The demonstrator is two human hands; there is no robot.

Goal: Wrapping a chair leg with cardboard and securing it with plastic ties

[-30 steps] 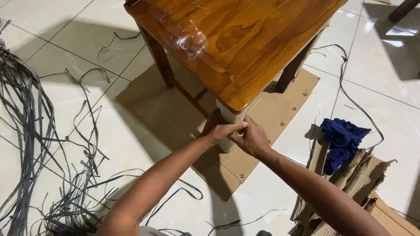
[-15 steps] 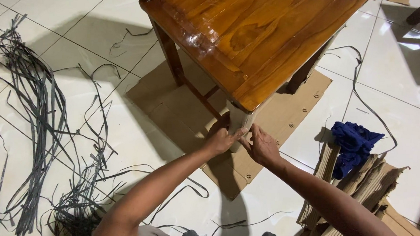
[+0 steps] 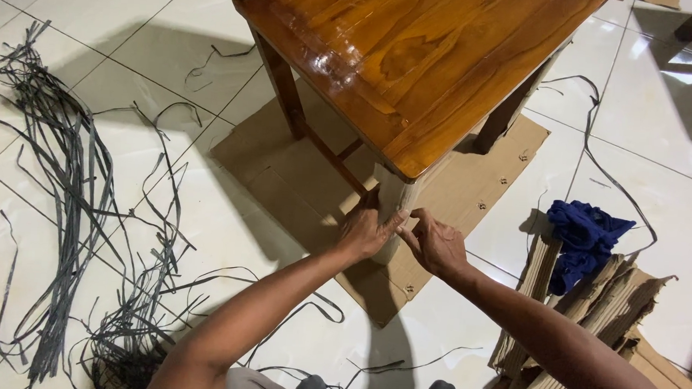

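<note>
A glossy wooden chair fills the upper middle of the frame, standing on a flattened sheet of brown cardboard that keeps its feet off the white tiled floor. Its nearest front leg carries a pale cardboard wrap sleeved around it just below the seat corner, at the centre of the frame, and both hands meet there.

The left hand lies flat against the left side of the wrap, fingers spread and pressing rather than curled, as if pinning the sleeve to the leg. The right hand sits just beside it on the right, fingers loosely bent with the index finger and thumb reaching toward the wrap's edge; whether it actually pinches the cardboard I cannot tell. Both forearms run up from the lower edge of the frame and converge on the leg, elbows apart.

A tangle of dark plastic strapping sprawls across the left of the frame, well apart from the hands. At the right, a blue cloth rests on a stack of folded corrugated cardboard, near the right forearm
</note>
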